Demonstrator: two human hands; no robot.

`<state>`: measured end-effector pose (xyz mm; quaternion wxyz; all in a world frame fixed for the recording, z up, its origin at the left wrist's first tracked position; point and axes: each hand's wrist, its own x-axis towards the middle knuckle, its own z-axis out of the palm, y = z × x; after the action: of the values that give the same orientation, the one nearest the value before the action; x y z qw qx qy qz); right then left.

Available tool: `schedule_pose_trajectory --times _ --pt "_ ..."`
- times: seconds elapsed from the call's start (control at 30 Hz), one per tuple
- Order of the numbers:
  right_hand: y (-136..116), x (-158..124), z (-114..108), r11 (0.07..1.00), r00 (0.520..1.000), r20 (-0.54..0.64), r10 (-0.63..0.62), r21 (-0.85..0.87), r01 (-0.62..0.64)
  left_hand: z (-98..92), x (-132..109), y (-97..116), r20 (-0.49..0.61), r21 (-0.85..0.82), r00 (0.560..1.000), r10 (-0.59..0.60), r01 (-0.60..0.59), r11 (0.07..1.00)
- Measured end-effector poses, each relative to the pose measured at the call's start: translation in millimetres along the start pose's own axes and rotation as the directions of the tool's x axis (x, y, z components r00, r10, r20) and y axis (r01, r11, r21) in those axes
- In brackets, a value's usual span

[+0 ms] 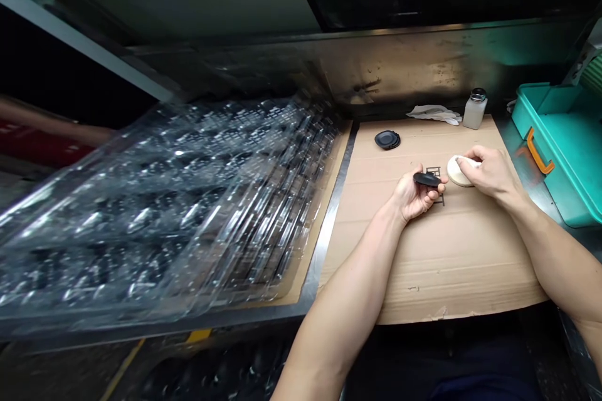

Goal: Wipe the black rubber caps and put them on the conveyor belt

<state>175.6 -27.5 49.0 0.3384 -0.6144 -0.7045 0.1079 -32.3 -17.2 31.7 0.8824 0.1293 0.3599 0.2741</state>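
Observation:
My left hand (416,195) is closed around a small black round part (427,180), held edge-on just above the cardboard sheet (423,263). Right beside it, my right hand (486,170) pinches a cream-white round pad (458,172) that rests on the cardboard, its edge close to the black part. A second black round part (387,139) lies alone on the cardboard farther back.
A stack of clear plastic blister trays (155,213) fills the left half of the bench. A small white bottle with a metal cap (475,109) and a crumpled white cloth (435,114) sit at the back. A teal bin with an orange handle (564,144) stands at the right.

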Motion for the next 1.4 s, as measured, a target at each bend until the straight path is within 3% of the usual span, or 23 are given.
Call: schedule_pose_trajectory --times 0.23,0.3,0.37,0.4,0.43,0.5,0.57,0.6,0.63,0.77,0.83,0.93,1.03,1.17,1.27,1.4 --pt "10.0 1.7 4.4 0.998 0.999 0.046 -0.004 -0.069 0.007 -3.9 1.4 0.1 0.023 0.016 1.0 0.01 -0.01 1.0" --pt "12.2 1.2 5.3 0.996 0.998 0.056 -0.01 -0.09 0.015 -3.0 3.2 -4.5 -0.001 0.108 0.995 0.098 -0.097 0.989" --pt "15.9 1.5 5.1 0.992 0.998 0.064 0.008 -0.13 0.001 -2.1 5.8 -11.7 -0.016 0.261 0.951 0.309 -0.295 0.919" --pt "18.4 2.3 4.8 0.989 0.998 0.062 0.02 -0.15 -0.011 -1.9 7.2 -15.8 -0.006 0.368 0.891 0.453 -0.42 0.83" --pt "21.4 3.3 4.6 0.985 0.998 0.052 0.032 -0.17 -0.023 -2.2 8.5 -19.7 0.021 0.489 0.796 0.604 -0.536 0.689" --pt "27.7 6.2 3.8 0.977 0.998 0.015 0.054 -0.207 -0.05 -3.8 10.4 -26.1 0.148 0.721 0.54 0.828 -0.632 0.284" --pt "32.7 9.2 1.5 0.963 0.996 -0.017 0.089 -0.255 -0.091 -6.5 11.3 -29.7 0.301 0.836 0.319 0.899 -0.541 -0.088" --pt "34.4 10.6 -0.5 0.95 0.993 -0.025 0.114 -0.291 -0.116 -7.9 11.5 -30.6 0.352 0.853 0.253 0.901 -0.482 -0.198" --pt "35.5 11.7 -3.1 0.93 0.989 -0.029 0.146 -0.336 -0.147 -9.2 11.7 -31.1 0.381 0.859 0.215 0.899 -0.442 -0.259" --pt "39.2 14.5 -15.6 0.808 0.955 -0.031 0.295 -0.525 -0.267 -13.1 13.4 -30.3 0.392 0.866 0.191 0.9 -0.406 -0.291" --pt "41.7 14.8 -18.9 0.776 0.948 -0.002 0.32 -0.573 -0.263 -13.7 14.5 -29.1 0.386 0.869 0.185 0.904 -0.401 -0.289" --pt "41.6 13.0 -16.9 0.788 0.975 0.071 0.211 -0.602 -0.127 -12.7 14.7 -28.3 0.38 0.868 0.176 0.908 -0.407 -0.285" --pt "31.7 7.7 -8.0 0.811 0.997 0.066 0.045 -0.585 0.002 -10.5 13.1 -29.3 0.393 0.861 0.187 0.9 -0.419 -0.289" --pt "11.5 -4.1 9.5 0.87 0.979 0.102 -0.177 -0.449 0.204 -13.3 12.2 -21.6 0.356 0.865 0.188 0.915 -0.436 -0.247" --pt "4.3 -12.1 21.7 0.877 0.929 0.241 -0.282 -0.329 0.351 -24.2 14.2 6.4 0.197 0.913 0.154 0.968 -0.388 -0.124" --pt "8.4 -14.7 29.2 0.893 0.91 0.297 -0.288 -0.261 0.368 -44.1 22.3 71.9 -0.038 0.98 0.217 0.975 -0.184 0.08"
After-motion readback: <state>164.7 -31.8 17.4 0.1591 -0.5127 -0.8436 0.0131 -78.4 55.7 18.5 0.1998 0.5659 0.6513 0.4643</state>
